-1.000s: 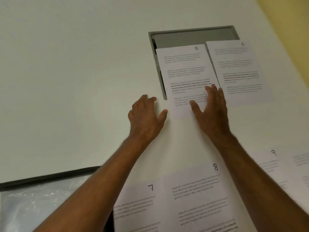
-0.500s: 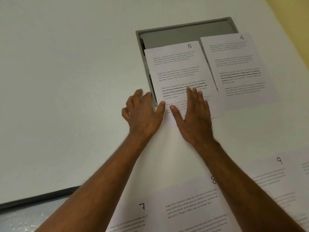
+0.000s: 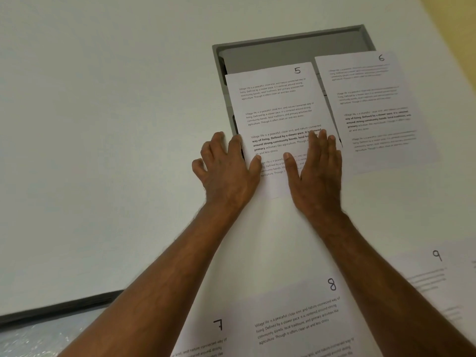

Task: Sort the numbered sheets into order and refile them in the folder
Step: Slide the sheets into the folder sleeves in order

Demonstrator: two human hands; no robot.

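Both flat hands, left hand (image 3: pixel 226 171) and right hand (image 3: pixel 318 171), press the white paper sheet marked 5 (image 3: pixel 278 109); slide it gently, keeping its edges straight.

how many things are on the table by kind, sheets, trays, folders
Numbered sheets: 5 (sheet 5, sheet 6, sheet 7, sheet 8, sheet 9)
Grey recessed tray: 1
Folder: 1
Total: 7

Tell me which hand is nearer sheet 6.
Right. The right hand lies flat on sheet 5, just beside sheet 6; the left hand is at sheet 5's far edge.
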